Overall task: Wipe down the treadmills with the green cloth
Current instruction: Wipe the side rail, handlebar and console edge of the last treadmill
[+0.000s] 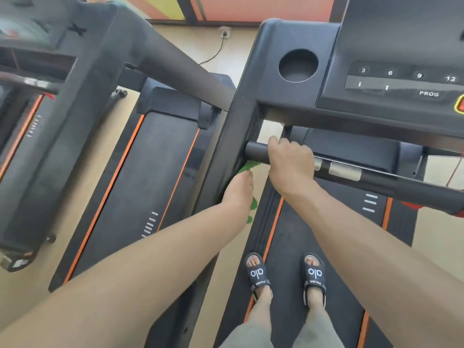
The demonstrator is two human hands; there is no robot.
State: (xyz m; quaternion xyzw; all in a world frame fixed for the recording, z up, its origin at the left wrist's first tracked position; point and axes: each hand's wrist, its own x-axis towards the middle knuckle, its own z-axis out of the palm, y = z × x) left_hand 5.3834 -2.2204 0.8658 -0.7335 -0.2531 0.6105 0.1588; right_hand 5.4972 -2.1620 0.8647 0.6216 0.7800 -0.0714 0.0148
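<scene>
I stand on the belt of a black treadmill (296, 247) with orange side stripes. My left hand (238, 189) presses the green cloth (247, 167) against the inner face of the treadmill's left upright post (233, 136); only small green patches show past the hand. My right hand (292, 159) is wrapped around the black crossbar handle (256, 149), just right of the post. The console (401, 79) with number buttons and a round cup hole (298, 65) sits above the bar.
A second treadmill (140, 177) runs alongside on the left, its handrail (180, 64) slanting toward my post. A third machine (27, 146) stands at the far left. A wall socket with a cable (224, 33) is on the floor ahead. My sandalled feet (286, 277) rest on the belt.
</scene>
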